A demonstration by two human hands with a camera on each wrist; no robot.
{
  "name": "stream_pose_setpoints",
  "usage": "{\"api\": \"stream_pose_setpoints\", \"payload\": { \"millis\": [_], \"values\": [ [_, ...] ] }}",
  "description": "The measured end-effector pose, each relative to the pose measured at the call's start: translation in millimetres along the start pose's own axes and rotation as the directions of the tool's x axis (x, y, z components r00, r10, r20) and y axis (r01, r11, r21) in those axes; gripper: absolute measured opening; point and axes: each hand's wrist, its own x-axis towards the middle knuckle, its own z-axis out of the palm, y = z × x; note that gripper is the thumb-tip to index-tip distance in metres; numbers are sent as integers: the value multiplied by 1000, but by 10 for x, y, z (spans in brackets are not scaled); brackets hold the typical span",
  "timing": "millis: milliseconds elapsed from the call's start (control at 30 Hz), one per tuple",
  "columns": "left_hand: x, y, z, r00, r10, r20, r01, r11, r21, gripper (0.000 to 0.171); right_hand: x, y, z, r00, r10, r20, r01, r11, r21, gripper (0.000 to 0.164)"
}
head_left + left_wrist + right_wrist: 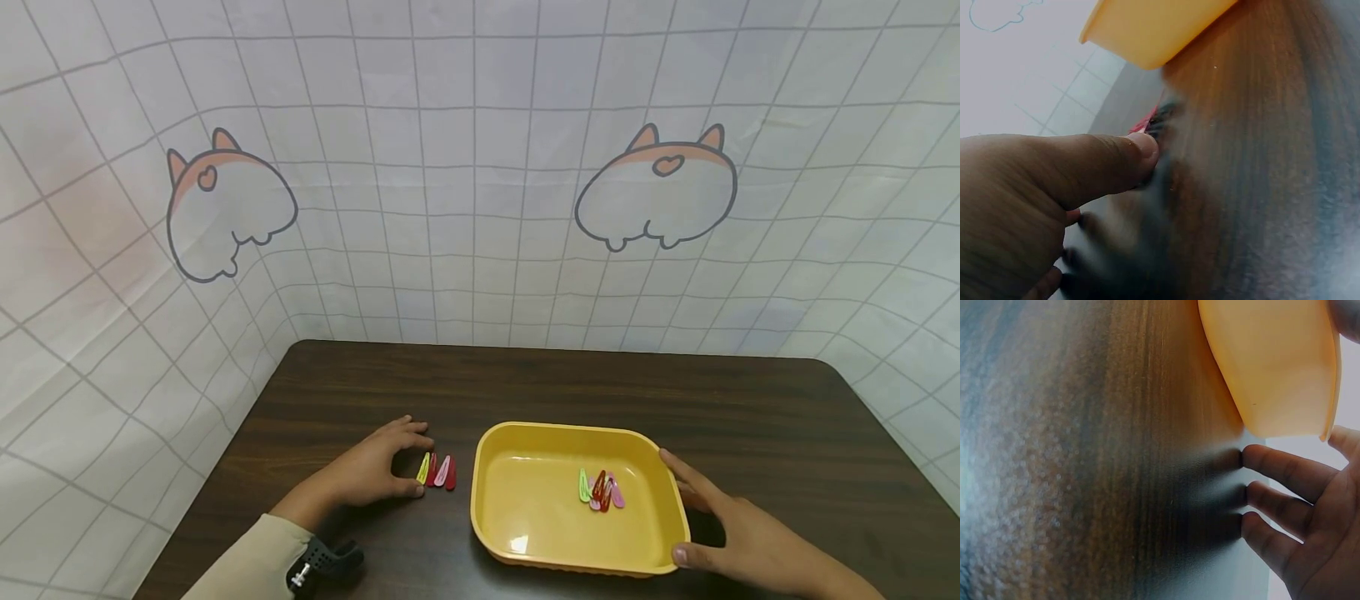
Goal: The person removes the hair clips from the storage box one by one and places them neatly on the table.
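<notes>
Snap hair clips lie in a short row on the table. They are a yellow clip (423, 469), a pink clip (442, 472) and two red ones, including the red clip (451, 473) at the right end. My left hand (378, 467) is at the row's left end, thumb and forefinger apart around the yellow clip; contact is unclear. In the left wrist view the thumb (1116, 159) hides most of the row. My right hand (738, 529) rests thumb and forefinger against the right rim of a yellow plastic tray (547, 533), with other fingertips near the tabletop.
Inside the tray, right of its middle, lies a small heap of green, red and pink hair clips (602, 492). The dark wood table (375, 375) meets a white grid-patterned cloth (465, 208) at the back and sides. A black watch (321, 562) is on the left wrist.
</notes>
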Motion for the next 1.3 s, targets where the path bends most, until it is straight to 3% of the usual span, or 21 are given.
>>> {"api": "stream_pose_setpoints", "payload": {
  "millis": [233,400,633,833,1100,1300],
  "values": [
    [39,94,-73,999,35,-9,-35,999,10,65,3,-1,4,1000,-13,-15,13,1000,-6,103],
    [81,254,-109,997,59,-50,-57,998,34,60,8,2,7,1000,-18,-25,18,1000,-13,104],
    [126,489,-121,983,145,-112,-143,989,32,54,21,-9,-1,1000,-16,-23,16,1000,-13,103],
    [158,626,-91,983,148,-106,-149,989,-2,54,19,-7,2,999,-37,-33,36,999,-21,104],
    [226,816,-13,972,203,-119,-207,978,-20,52,12,2,5,999,-26,-20,25,1000,-8,104],
    [280,957,43,971,220,-94,-222,975,-22,52,3,7,11,1000,-13,-13,13,1000,-3,104]
  ]
}}
